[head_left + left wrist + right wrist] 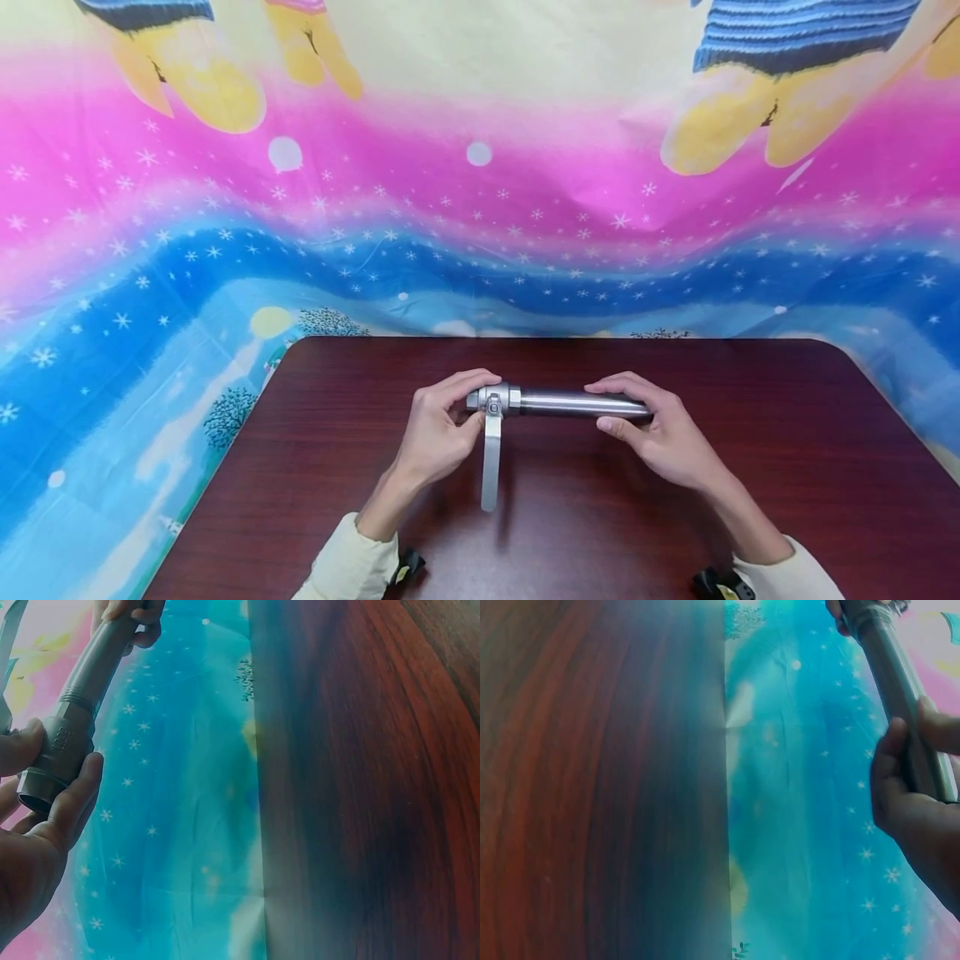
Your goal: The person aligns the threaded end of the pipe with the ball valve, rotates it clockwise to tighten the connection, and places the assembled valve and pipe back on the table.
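Note:
A steel ball valve (512,398) with a long flat lever handle (491,467) is joined to a straight metal pipe (562,403). Thumb and fingers of my left hand (442,429) grip the valve body at its left end. Around the pipe's right end, my right hand (671,437) holds on with thumb in front and fingers over the top. The lever points toward me, at right angles to the pipe. In the left wrist view, the valve's open end (41,791) faces the camera. The right wrist view shows the pipe (892,675) running up to the valve.
A dark red-brown wooden table (360,467) with rounded far corners lies under the hands. Behind it hangs a pink and blue cloth (525,208) printed with snowflakes. Black straps (408,568) sit at the cream sleeves.

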Action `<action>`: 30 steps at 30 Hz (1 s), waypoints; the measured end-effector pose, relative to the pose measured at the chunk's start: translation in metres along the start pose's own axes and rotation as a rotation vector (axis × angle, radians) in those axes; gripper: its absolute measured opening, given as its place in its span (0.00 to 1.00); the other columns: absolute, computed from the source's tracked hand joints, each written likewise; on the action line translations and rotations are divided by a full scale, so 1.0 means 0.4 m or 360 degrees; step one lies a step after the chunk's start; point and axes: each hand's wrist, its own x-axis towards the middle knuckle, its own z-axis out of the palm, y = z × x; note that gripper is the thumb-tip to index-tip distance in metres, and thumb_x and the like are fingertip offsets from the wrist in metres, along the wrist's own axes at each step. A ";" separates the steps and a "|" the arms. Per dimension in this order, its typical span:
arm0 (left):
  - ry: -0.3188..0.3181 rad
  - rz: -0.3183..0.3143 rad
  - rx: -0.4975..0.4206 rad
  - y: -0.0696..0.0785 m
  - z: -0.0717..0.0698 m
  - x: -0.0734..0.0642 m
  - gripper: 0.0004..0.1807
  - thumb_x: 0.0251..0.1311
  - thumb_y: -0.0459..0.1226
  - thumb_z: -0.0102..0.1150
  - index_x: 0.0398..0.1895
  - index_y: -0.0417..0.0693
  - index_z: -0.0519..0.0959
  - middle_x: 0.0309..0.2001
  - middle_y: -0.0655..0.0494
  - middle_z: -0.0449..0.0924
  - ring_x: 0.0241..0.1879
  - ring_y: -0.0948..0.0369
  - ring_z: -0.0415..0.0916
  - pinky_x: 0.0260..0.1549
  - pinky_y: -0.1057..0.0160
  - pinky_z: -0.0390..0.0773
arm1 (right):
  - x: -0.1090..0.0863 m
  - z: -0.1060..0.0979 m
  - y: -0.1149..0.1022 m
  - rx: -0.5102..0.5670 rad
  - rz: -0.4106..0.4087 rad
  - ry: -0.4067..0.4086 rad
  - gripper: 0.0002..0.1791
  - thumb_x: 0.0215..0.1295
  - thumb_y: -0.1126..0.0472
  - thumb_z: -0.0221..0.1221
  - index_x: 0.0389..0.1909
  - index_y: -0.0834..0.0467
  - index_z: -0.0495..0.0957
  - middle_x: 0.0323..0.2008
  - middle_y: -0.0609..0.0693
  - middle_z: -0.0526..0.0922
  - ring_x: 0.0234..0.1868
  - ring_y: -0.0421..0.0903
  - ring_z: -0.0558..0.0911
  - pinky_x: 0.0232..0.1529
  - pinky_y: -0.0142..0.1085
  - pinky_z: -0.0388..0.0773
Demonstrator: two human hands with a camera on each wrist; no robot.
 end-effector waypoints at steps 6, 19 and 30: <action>0.0036 0.0002 -0.0069 0.004 -0.003 0.004 0.28 0.52 0.13 0.61 0.55 0.38 0.88 0.55 0.45 0.88 0.42 0.62 0.83 0.29 0.68 0.84 | 0.001 0.018 -0.006 0.0046 -0.0023 0.0186 0.25 0.60 0.73 0.73 0.59 0.55 0.88 0.54 0.50 0.87 0.54 0.32 0.82 0.48 0.21 0.77; -0.0007 0.0086 -0.0107 0.004 -0.010 0.006 0.29 0.50 0.13 0.61 0.54 0.40 0.88 0.56 0.45 0.88 0.47 0.61 0.84 0.36 0.62 0.88 | -0.002 0.006 -0.005 0.0212 0.0067 0.0052 0.18 0.73 0.69 0.64 0.61 0.59 0.85 0.44 0.44 0.90 0.29 0.44 0.88 0.33 0.35 0.86; -0.0025 0.0114 -0.0134 -0.004 -0.008 -0.001 0.28 0.51 0.15 0.60 0.54 0.40 0.88 0.56 0.46 0.88 0.50 0.61 0.84 0.40 0.63 0.89 | 0.002 -0.006 -0.018 0.0258 0.0179 -0.0122 0.16 0.82 0.64 0.55 0.63 0.58 0.83 0.32 0.55 0.89 0.26 0.44 0.83 0.28 0.35 0.82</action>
